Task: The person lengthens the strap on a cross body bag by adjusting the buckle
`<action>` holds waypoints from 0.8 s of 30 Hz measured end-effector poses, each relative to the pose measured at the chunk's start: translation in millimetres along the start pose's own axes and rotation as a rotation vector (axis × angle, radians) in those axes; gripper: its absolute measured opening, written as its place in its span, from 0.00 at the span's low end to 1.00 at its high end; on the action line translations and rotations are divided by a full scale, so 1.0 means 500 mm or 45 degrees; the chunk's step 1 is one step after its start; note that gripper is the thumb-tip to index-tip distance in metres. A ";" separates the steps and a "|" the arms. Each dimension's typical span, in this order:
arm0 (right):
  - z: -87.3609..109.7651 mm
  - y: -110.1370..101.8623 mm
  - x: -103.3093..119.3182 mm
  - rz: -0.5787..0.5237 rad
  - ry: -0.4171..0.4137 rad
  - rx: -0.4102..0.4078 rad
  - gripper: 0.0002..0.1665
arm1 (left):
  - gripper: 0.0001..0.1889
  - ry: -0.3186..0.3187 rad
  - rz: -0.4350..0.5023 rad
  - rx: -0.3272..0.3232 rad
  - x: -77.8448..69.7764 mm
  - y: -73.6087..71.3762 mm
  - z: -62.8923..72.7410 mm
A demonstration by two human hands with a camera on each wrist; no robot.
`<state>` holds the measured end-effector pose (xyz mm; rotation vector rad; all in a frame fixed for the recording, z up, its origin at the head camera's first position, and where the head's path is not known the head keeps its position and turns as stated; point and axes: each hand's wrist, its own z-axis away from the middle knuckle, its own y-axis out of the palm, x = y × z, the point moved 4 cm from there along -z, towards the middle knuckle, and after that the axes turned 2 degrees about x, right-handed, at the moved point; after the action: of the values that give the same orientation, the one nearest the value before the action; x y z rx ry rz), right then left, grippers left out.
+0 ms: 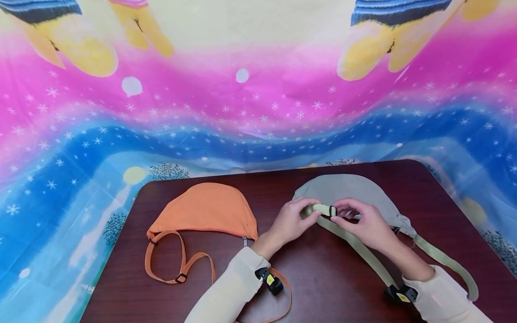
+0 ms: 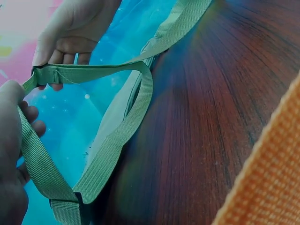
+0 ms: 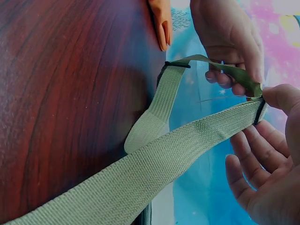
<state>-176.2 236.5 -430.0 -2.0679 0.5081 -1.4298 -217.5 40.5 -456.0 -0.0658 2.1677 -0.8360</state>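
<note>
A grey-green crescent-shaped bag (image 1: 343,187) lies at the right of the table, and its webbing strap (image 1: 359,249) is lifted in front of it. My left hand (image 1: 291,220) pinches the strap just left of a black slider buckle (image 1: 332,211). At the buckle itself, my right hand (image 1: 365,222) pinches the strap's edge between thumb and fingers. The right wrist view shows the right thumb on the black slider (image 3: 260,111), with the other fingers beneath. A second black fitting (image 3: 174,64) sits farther along the strap loop.
An orange crescent bag (image 1: 206,208) lies left of the hands, its strap (image 1: 183,262) looped toward the front and partly under the left forearm. The dark wooden table (image 1: 323,287) meets a printed cloth (image 1: 242,121) behind it.
</note>
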 end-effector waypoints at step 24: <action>-0.004 0.019 -0.004 -0.071 -0.027 -0.049 0.15 | 0.08 -0.036 0.078 0.093 -0.001 0.012 -0.001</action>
<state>-178.6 229.9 -437.3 -2.1411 0.4764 -1.4384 -216.2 45.9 -458.9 0.0255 2.1003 -0.8732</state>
